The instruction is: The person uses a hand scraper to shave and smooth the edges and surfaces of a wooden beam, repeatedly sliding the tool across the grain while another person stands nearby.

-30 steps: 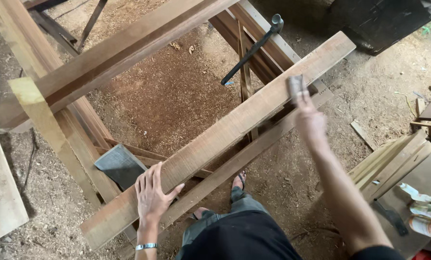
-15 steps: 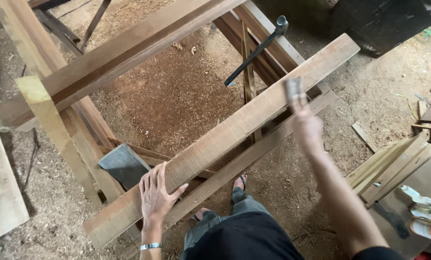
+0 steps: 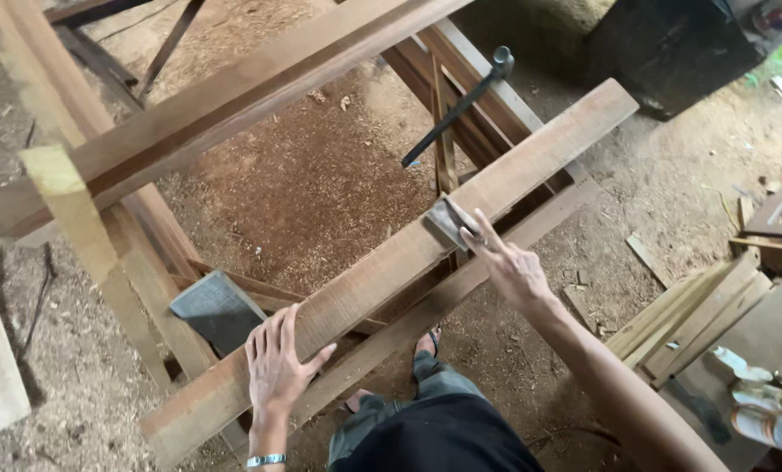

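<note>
While the left hand presses flat and open on the plank, the right hand grips the scraper; steady strokes along the grain suit best.

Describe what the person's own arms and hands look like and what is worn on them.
Both forearms are bare, with no sleeves and no gloves. The left hand has a silver metal band at its wrist. The right hand shows nothing worn on it or its wrist.

plank: rough matt wood | block: possibly dull metal
</note>
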